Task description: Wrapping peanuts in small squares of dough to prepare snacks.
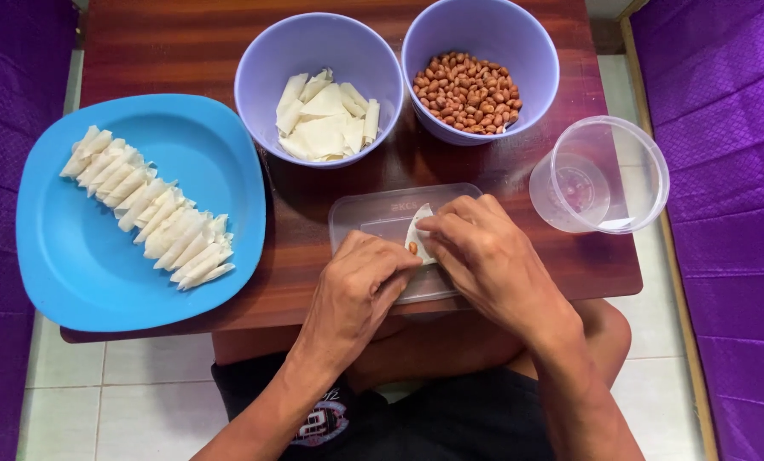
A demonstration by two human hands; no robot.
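Left hand: the left hand (354, 286) lies low over the clear plastic lid (373, 224), fingers bent inward, fingertips pinching the lower left edge of the small white wrapper (419, 232).
Right hand: the right hand (484, 256) arches in from the other side, thumb and forefinger closed on the wrapper's upper edge, the remaining fingers curled above it.
Wrapper: caught between the two hands, right where the fingertips meet, just above the lid; only a small pale wedge of it shows between the fingers.
Peanut: one peanut (412, 248) peeks out at the wrapper's lower left, touching the left fingertips.
Lid: flat on the wooden table (185, 43), near its front edge, partly covered by both hands.
Bowl of wrappers: a lilac bowl (262, 68) behind the hands holds loose white wrapper pieces.
Bowl of peanuts: a second lilac bowl (535, 51) beside it, to the right, holds brown peanuts.
Blue plate: the blue plate (75, 256) sits well to the left, overhanging the table's edge, with a diagonal row of folded white rolls (147, 209) on it.
Clear cup: a clear plastic cup (629, 171) lies tilted at the right edge, near the right hand but apart from it.
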